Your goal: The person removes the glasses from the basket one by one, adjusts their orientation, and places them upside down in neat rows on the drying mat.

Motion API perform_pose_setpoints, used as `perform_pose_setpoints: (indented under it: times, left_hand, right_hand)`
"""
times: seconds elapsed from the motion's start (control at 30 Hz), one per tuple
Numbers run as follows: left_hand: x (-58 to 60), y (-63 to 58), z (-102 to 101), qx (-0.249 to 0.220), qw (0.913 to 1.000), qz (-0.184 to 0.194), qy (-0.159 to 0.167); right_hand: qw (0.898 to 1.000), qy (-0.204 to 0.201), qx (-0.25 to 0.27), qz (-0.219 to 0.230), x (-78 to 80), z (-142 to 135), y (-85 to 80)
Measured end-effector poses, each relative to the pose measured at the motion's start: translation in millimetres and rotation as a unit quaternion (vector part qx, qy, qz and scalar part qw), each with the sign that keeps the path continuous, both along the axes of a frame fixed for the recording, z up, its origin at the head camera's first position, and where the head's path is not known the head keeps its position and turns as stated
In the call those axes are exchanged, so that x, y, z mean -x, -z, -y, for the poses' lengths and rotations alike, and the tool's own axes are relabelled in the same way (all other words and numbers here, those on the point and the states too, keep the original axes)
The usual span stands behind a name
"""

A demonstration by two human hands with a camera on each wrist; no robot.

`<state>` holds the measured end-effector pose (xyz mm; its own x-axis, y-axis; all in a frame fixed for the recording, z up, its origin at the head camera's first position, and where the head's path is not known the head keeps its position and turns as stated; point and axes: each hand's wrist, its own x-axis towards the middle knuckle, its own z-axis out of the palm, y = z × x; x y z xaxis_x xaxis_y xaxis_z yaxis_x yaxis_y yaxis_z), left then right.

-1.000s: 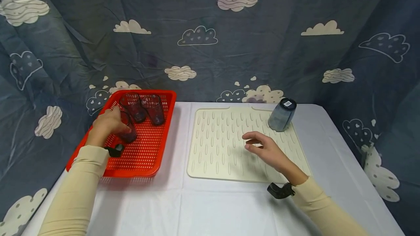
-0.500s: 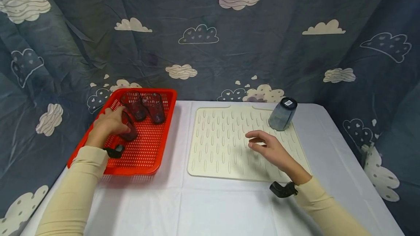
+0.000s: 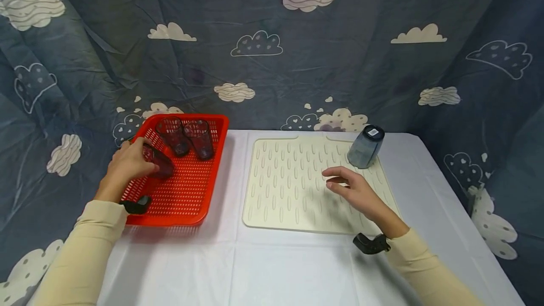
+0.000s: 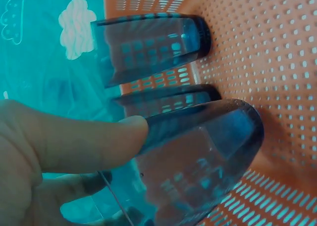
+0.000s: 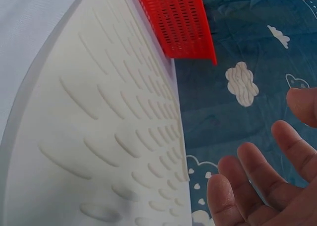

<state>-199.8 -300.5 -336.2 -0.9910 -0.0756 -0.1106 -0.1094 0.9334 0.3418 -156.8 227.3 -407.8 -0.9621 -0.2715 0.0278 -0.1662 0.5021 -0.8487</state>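
Note:
Inside the red basket, my left hand grips a dark tinted drinking glass near its rim, thumb on one side and fingers round the other. The glass is tilted, its base pointing right in the left wrist view. Two more tinted glasses stand at the back of the basket. Over the cream ridged mat hovers my right hand, fingers loosely bent and holding nothing. Beyond it an upside-down glass stands on the mat's back right corner.
A white cloth covers the table under basket and mat. Dark fabric with a cloud print hangs behind and on both sides. The basket's right wall is a short gap from the mat's left edge.
My left hand has moved left and tipped the gripped glass over further, its rim now toward the left. The right hand has drifted slightly right over the mat.

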Motion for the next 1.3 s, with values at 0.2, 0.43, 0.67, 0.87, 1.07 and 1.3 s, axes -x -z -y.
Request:
perform_pose_setpoints:
  times: [0.2, 0.43, 0.67, 0.87, 1.07, 1.3]
  left_hand:
    - [-9.1, -6.2, 9.5, -0.017, 0.999, -0.04, -0.011]
    - [-23.5, -21.3, 17.5, -0.041, 0.9964, -0.069, -0.028]
    - [-37.3, -40.1, 18.2, -0.095, 0.9908, -0.078, -0.057]
    - [-41.7, -50.8, 11.9, -0.187, 0.976, -0.09, -0.067]
    - [-41.6, -54.0, 4.1, -0.207, 0.9711, -0.101, -0.064]
    - [-42.1, -55.5, -6.5, -0.225, 0.9652, -0.116, -0.065]
  right_hand:
    - [1.0, -0.003, 0.008, -0.001, 0.6, -0.5, -3.0]
    - [1.0, -0.006, 0.008, -0.002, 1.2, 1.5, -5.5]
    - [1.0, 0.0, 0.004, -0.001, 1.6, -0.4, -7.6]
    - [1.0, 0.0, 0.012, 0.0, 2.5, -1.7, -7.9]
    - [1.0, 0.003, -0.001, 0.001, 1.5, -4.2, -6.2]
    - [1.0, 0.007, -0.015, -0.007, -0.9, -11.1, -9.5]
